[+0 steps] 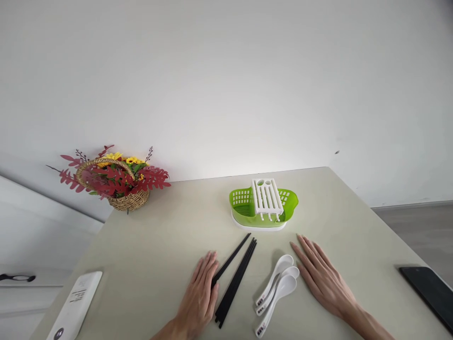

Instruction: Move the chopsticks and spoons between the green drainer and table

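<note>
My left hand (201, 293) lies flat on the table, fingers stretched out, at the near end of black chopsticks. One slim black chopstick (231, 259), perhaps more than one, runs up to the side of that hand, its near end hidden there. A bundle of several black chopsticks (236, 283) lies just to the right. Three white spoons (283, 287) rest side by side, bowls away from me. To their right my right hand (322, 274) is palm down with its fingers extended, holding nothing. Beyond both hands stands a green basket (242, 218) with a white slotted rack (268, 197) across it.
A wicker basket of artificial flowers (129, 200) stands at the back left. A white device, possibly a power bank (78, 302), lies near the left edge, and a black phone (430, 293) near the right edge. The pale table (170, 236) meets the wall behind.
</note>
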Demonstrator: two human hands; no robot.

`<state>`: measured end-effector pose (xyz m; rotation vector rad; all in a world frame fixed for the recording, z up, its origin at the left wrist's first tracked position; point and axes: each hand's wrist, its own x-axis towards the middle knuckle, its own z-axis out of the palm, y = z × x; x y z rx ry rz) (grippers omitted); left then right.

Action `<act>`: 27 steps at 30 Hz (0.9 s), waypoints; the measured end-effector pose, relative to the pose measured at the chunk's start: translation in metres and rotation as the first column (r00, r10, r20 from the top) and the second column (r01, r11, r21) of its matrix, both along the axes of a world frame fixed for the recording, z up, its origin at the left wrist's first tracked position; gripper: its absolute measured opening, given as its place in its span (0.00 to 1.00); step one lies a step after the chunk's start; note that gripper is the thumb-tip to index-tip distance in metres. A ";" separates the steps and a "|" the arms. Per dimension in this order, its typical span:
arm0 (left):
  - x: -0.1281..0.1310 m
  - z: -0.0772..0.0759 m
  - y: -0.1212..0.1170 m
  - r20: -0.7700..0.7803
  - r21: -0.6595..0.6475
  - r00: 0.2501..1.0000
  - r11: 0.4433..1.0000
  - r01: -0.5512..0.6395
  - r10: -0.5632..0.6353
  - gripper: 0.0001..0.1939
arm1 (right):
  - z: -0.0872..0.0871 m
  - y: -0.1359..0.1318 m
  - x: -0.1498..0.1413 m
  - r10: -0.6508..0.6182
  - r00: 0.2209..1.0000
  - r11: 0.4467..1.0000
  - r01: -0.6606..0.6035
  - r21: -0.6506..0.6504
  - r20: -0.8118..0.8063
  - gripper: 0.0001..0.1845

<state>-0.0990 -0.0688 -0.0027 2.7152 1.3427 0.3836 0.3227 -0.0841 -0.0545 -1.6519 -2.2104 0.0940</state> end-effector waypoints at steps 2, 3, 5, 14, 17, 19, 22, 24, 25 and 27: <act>0.000 -0.001 -0.001 0.069 0.003 0.998 1.000 -0.012 0.011 0.21 | 0.001 0.000 0.000 0.005 1.000 1.000 -0.005 0.009 0.010 0.35; 0.001 -0.001 -0.001 0.097 0.008 0.995 1.000 -0.022 0.021 0.16 | 0.002 0.000 0.000 0.008 1.000 1.000 -0.008 0.014 0.015 0.35; 0.001 -0.002 -0.002 0.130 0.021 0.990 0.999 -0.047 0.044 0.09 | 0.002 0.000 0.000 0.012 1.000 1.000 -0.013 0.020 0.026 0.35; 0.003 -0.006 -0.005 0.139 0.077 0.985 0.991 -0.113 0.101 0.01 | 0.001 0.000 0.001 0.004 0.999 0.999 -0.006 0.036 0.055 0.36; 0.003 -0.006 -0.005 0.139 0.087 0.984 0.989 -0.122 0.109 0.01 | 0.000 0.000 0.001 0.002 0.998 0.999 -0.004 0.035 0.057 0.36; 0.004 -0.006 -0.005 0.142 0.083 0.984 0.989 -0.124 0.111 0.01 | -0.001 0.000 0.001 0.004 0.998 0.999 -0.006 0.034 0.059 0.36; 0.004 -0.006 -0.005 0.152 0.073 0.982 0.989 -0.125 0.113 0.01 | -0.001 0.000 0.002 0.007 0.998 0.999 -0.009 0.041 0.059 0.36; 0.004 -0.006 -0.005 0.161 0.066 0.980 0.989 -0.129 0.117 0.01 | -0.002 -0.001 0.002 0.008 0.998 0.999 -0.010 0.046 0.057 0.36; 0.003 -0.006 -0.005 0.166 0.063 0.979 0.989 -0.132 0.120 0.01 | -0.002 -0.001 0.002 0.007 0.998 0.999 -0.009 0.048 0.056 0.36; 0.003 -0.007 -0.006 0.174 0.060 0.977 0.989 -0.136 0.123 0.02 | -0.002 -0.001 0.002 0.004 0.999 0.999 -0.007 0.050 0.053 0.36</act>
